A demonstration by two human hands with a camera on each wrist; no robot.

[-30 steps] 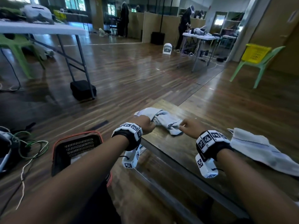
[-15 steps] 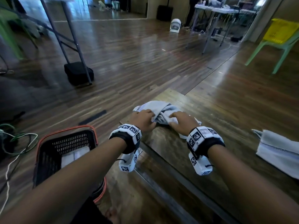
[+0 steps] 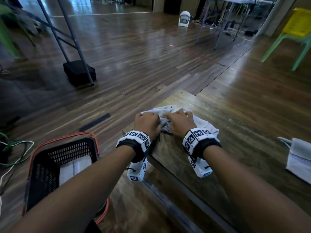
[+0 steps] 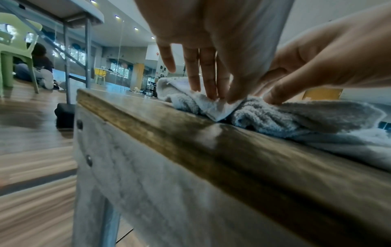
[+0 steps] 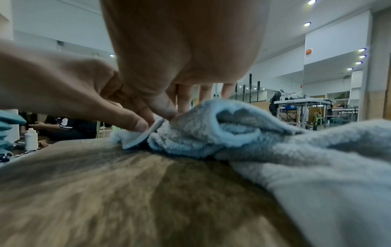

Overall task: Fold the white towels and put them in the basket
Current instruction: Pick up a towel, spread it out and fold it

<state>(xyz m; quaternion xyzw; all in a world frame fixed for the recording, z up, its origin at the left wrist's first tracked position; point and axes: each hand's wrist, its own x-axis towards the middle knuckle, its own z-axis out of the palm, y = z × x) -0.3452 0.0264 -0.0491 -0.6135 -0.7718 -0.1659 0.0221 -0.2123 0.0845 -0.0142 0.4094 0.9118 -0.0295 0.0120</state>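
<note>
On the wooden bench (image 3: 235,132), the left hand (image 3: 146,122) and right hand (image 3: 180,122) are each pinching the crumpled white terry towel (image 3: 204,125). The black mesh basket with an orange rim (image 3: 55,158), on the floor, is holding a folded white towel (image 3: 75,167).

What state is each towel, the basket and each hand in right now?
Crumpled towel: bunched on the table, unfolded.
Second towel: lying at the table's right, apart.
Basket: on the floor, one folded towel inside.
Left hand: pinches the crumpled towel.
Right hand: pinches it too.
</note>
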